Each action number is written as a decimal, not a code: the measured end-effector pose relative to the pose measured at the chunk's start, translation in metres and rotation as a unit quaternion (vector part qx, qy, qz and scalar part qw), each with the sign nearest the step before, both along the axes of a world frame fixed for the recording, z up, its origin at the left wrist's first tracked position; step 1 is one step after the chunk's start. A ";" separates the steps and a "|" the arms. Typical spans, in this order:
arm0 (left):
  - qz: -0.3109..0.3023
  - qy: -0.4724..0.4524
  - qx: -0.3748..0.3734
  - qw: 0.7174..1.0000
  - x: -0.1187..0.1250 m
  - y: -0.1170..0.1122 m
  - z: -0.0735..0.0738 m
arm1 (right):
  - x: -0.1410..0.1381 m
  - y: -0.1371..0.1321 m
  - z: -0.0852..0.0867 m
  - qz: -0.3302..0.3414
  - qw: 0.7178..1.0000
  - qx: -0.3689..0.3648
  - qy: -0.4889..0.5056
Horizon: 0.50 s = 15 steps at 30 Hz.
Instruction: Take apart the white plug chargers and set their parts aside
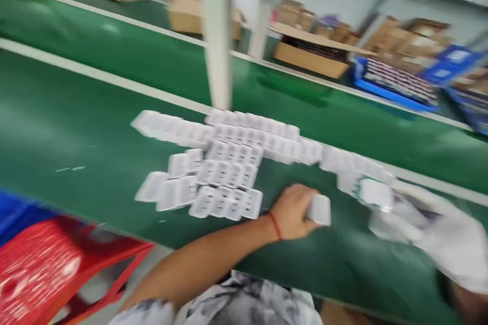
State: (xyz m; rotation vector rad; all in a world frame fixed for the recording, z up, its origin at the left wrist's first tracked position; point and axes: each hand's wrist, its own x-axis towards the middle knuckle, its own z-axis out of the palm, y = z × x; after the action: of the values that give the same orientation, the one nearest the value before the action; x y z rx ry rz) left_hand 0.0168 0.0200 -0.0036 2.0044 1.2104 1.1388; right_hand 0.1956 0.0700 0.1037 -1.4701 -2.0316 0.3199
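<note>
Beyond the grey-mottled shirt (244, 304), the left hand (293, 210) clasps one small white plastic block (319, 209) by its end at the green surface (76, 127), beside white blocks (229, 162) rowed within easy reach, while whether the blurred, white-gloved right hand (438, 236) grips anything cannot be told.

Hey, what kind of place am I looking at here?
Probably a factory assembly or packing line: a long green conveyor belt, rows of small white units laid out on it, and cardboard cartons and blue trays behind.
</note>
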 end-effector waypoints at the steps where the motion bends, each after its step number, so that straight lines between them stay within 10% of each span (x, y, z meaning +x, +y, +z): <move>1: 0.013 -0.029 -0.002 0.999 0.000 0.002 -0.005 | 0.027 -0.011 0.006 -0.006 1.000 -0.007 -0.027; 5: -0.023 -0.033 -0.031 0.999 -0.006 0.004 -0.016 | 0.063 -0.040 0.010 0.097 0.991 -0.004 -0.090; 15: -0.038 0.065 -0.017 0.997 -0.006 0.000 -0.007 | 0.009 -0.030 0.007 0.192 0.936 -0.066 -0.287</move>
State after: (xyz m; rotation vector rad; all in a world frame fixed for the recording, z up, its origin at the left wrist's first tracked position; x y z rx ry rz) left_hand 0.0107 0.0197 -0.0106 2.1074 1.1969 0.9576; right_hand 0.2045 0.0402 0.1104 -1.3371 -2.8288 0.1948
